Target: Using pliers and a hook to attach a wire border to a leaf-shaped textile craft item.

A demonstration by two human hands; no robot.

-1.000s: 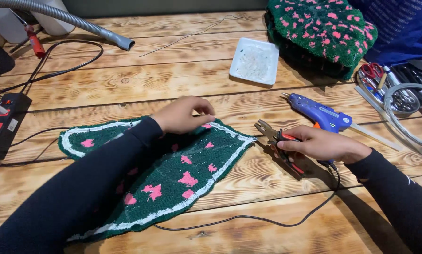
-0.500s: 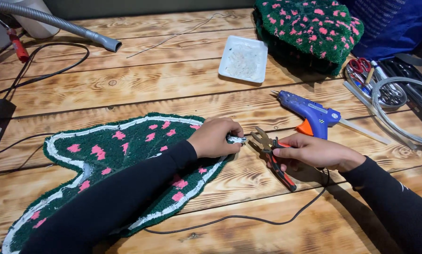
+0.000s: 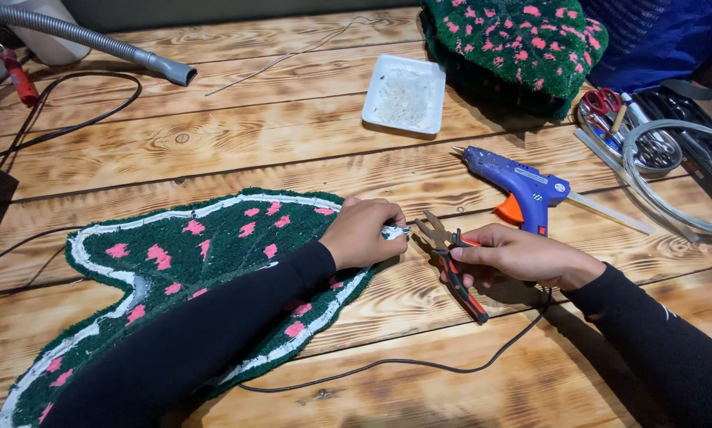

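Note:
A leaf-shaped tufted rug [image 3: 189, 261], dark green with pink spots and a white border, lies flat on the wooden table [image 3: 292, 150]. My left hand [image 3: 364, 234] pinches the rug's pointed white tip between its fingers. My right hand [image 3: 522, 255] holds pliers [image 3: 451, 257] with red and black handles. The pliers' jaws point left, right at the tip held by my left hand. Both arms wear black sleeves.
A blue glue gun [image 3: 514, 184] lies just behind my right hand, its black cord [image 3: 419, 364] running along the front. A white tray [image 3: 404, 93], another folded spotted rug [image 3: 522, 43], a tool tray with scissors [image 3: 633, 131], a grey hose [image 3: 94, 40] and a thin wire [image 3: 292, 51] lie farther back.
My left hand moved from the middle of the rug to its right tip and pinched it. The pliers in my right hand came up to that tip. The view shifted right.

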